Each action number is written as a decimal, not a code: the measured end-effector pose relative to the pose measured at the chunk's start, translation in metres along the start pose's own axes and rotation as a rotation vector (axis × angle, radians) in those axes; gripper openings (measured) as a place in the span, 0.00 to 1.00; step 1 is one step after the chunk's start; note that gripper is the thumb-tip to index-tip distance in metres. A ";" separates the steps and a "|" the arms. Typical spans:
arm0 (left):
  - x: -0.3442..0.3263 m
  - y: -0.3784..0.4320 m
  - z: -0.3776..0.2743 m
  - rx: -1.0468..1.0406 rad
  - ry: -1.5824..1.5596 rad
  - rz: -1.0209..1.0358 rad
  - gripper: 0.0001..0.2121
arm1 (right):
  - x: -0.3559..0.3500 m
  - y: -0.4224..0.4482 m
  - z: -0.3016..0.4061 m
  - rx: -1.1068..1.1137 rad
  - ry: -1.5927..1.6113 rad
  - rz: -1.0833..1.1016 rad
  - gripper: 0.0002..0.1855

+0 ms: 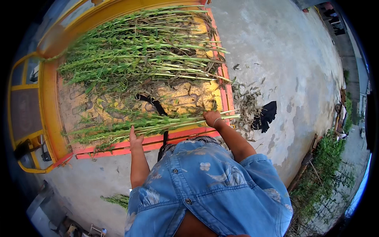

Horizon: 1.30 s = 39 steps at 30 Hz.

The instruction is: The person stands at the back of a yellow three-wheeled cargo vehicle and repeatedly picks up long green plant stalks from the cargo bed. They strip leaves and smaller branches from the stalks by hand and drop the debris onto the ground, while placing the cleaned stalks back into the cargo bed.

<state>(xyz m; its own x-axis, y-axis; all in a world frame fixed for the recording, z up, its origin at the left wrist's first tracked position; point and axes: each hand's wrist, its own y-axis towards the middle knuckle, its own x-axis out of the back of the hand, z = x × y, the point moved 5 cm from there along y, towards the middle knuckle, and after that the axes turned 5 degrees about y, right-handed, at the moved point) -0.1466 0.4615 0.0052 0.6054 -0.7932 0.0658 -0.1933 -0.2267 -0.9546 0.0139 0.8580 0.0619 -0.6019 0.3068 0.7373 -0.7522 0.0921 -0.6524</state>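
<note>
A bundle of long green leafy stalks (pixel 165 122) lies along the near edge of a yellow and red metal truck bed (pixel 204 94). My right hand (pixel 212 118), with a thin bangle at the wrist, is closed around the bare cut ends of the stalks. Near the leafy part, my left hand (pixel 136 138) touches the bundle's near side, its thumb and fingers apart. Between them a black cloth strip (pixel 154 103) lies on the bed and partly under the bundle. Beyond it, many more green stalks (pixel 142 53) are spread side by side, their cut ends to the right.
Dry leaves (pixel 247 99) and a black cloth (pixel 265 116) lie on the concrete floor (pixel 284 59) right of the bed. A yellow metal frame (pixel 49 97) rises at the bed's left end. More green stalks (pixel 117 201) lie on the floor at lower left. Plants (pixel 322 166) grow at far right.
</note>
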 end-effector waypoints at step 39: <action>-0.096 -0.105 0.014 -1.265 1.623 0.264 0.23 | 0.194 0.187 0.039 -0.194 0.008 -0.174 0.54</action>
<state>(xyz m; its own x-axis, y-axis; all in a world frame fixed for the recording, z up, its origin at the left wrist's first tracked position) -0.1735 0.5695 0.0951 -0.4611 -0.3713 0.8060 -0.8761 0.3347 -0.3470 -0.2537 0.8980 0.0900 -0.4652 0.2773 0.8407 -0.7784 0.3242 -0.5376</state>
